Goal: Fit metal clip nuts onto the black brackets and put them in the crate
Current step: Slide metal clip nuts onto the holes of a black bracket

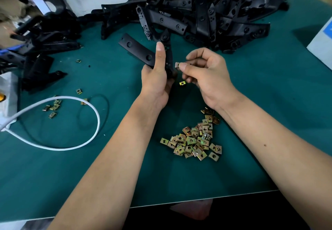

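Note:
My left hand [158, 78] grips a black bracket [136, 50] above the green table, thumb lying up along its edge. My right hand [204, 71] pinches a small metal clip nut [177, 65] between thumb and forefinger, right beside the bracket's lower end. One loose clip nut [182, 83] lies just below the hands. A pile of brass-coloured clip nuts [195, 139] sits between my forearms. No crate is in view.
A big heap of black brackets [206, 10] fills the back of the green table [269, 104]. More brackets [39, 50] lie at the left. A white cable [89, 107] loops at the left, with several stray clip nuts [53, 107] nearby. A pale box [321, 46] stands at right.

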Action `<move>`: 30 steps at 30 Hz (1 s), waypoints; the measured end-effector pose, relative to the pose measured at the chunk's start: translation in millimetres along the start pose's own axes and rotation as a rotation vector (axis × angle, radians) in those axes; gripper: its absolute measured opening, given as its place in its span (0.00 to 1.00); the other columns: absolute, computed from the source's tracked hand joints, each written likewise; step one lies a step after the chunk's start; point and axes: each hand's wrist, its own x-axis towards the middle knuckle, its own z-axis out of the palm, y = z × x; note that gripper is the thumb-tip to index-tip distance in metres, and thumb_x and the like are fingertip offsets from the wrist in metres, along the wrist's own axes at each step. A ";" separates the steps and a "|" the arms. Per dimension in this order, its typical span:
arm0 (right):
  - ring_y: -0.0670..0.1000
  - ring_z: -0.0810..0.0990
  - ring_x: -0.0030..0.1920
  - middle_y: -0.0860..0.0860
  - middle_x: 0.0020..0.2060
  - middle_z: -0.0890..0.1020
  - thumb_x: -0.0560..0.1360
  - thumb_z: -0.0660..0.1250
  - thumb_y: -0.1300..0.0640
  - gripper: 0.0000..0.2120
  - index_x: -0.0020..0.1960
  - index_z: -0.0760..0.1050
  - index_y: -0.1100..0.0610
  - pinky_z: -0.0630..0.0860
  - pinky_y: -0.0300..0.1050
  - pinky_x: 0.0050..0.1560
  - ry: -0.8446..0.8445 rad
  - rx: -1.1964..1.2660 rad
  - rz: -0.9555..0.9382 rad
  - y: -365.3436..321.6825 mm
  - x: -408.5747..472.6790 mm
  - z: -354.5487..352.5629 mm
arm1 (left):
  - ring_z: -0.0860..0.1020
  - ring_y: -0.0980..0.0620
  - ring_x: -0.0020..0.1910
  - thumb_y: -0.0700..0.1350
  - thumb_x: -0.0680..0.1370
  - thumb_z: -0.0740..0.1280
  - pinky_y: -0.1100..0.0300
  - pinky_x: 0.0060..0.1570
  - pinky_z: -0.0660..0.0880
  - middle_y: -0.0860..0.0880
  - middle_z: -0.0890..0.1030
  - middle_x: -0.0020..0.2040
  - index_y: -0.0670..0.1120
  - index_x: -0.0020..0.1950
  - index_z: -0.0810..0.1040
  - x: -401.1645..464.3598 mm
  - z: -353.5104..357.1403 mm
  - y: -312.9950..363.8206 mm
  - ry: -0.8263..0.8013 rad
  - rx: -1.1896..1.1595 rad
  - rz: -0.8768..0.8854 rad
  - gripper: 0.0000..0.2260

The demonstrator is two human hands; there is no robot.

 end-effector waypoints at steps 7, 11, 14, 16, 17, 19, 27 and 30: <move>0.49 0.80 0.31 0.52 0.32 0.82 0.74 0.74 0.70 0.11 0.49 0.75 0.61 0.76 0.41 0.32 0.006 -0.022 0.009 1.3 0.6 0.5 | 0.75 0.43 0.39 0.57 0.82 0.67 0.52 0.39 0.77 0.38 0.73 0.48 0.41 0.58 0.70 -0.1 0.9 0.1 -0.011 0.036 -0.008 0.19; 0.49 0.80 0.31 0.52 0.32 0.81 0.73 0.75 0.70 0.11 0.48 0.75 0.61 0.76 0.40 0.33 -0.008 -0.028 0.017 2.2 -0.1 1.0 | 0.74 0.44 0.37 0.57 0.82 0.67 0.54 0.36 0.77 0.38 0.72 0.48 0.41 0.58 0.69 0.0 1.1 -1.5 -0.038 0.064 0.002 0.19; 0.49 0.80 0.31 0.52 0.32 0.81 0.74 0.74 0.70 0.10 0.49 0.75 0.61 0.76 0.41 0.33 -0.002 0.005 0.030 2.2 0.5 0.4 | 0.76 0.44 0.38 0.57 0.82 0.66 0.53 0.38 0.78 0.37 0.74 0.48 0.39 0.58 0.72 -0.5 1.2 -1.4 -0.026 0.040 -0.001 0.20; 0.49 0.80 0.31 0.52 0.32 0.81 0.74 0.74 0.70 0.10 0.49 0.75 0.61 0.75 0.41 0.33 0.007 0.019 0.035 1.8 1.2 -0.7 | 0.78 0.42 0.43 0.57 0.82 0.67 0.53 0.43 0.79 0.37 0.77 0.51 0.33 0.63 0.75 -0.3 -0.1 -0.1 -0.004 0.007 -0.017 0.26; 0.49 0.80 0.31 0.52 0.32 0.81 0.74 0.74 0.70 0.10 0.49 0.75 0.61 0.75 0.40 0.33 0.007 0.021 0.035 1.6 1.4 -1.2 | 0.78 0.42 0.45 0.57 0.82 0.67 0.52 0.44 0.79 0.37 0.78 0.52 0.33 0.65 0.74 0.6 -0.8 0.0 0.007 0.001 -0.022 0.27; 0.49 0.80 0.31 0.52 0.32 0.81 0.74 0.74 0.70 0.10 0.48 0.75 0.61 0.75 0.40 0.32 -0.002 0.019 0.032 1.5 1.3 -1.1 | 0.78 0.42 0.44 0.57 0.82 0.67 0.53 0.42 0.79 0.38 0.77 0.51 0.35 0.63 0.75 0.5 -0.6 0.1 0.012 0.010 -0.018 0.25; 0.50 0.80 0.31 0.53 0.32 0.81 0.73 0.75 0.70 0.10 0.48 0.75 0.61 0.76 0.41 0.32 0.003 0.006 0.041 1.9 1.8 -1.2 | 0.75 0.43 0.41 0.56 0.81 0.69 0.54 0.38 0.77 0.39 0.75 0.50 0.37 0.60 0.73 -0.3 1.3 -1.0 0.002 0.050 0.010 0.22; 0.49 0.80 0.31 0.52 0.31 0.81 0.73 0.74 0.70 0.10 0.48 0.75 0.61 0.76 0.41 0.32 -0.008 -0.003 0.042 1.7 1.8 -2.1 | 0.76 0.46 0.36 0.55 0.81 0.70 0.55 0.36 0.77 0.40 0.74 0.48 0.42 0.56 0.71 -1.2 2.4 -1.6 -0.009 0.078 0.014 0.18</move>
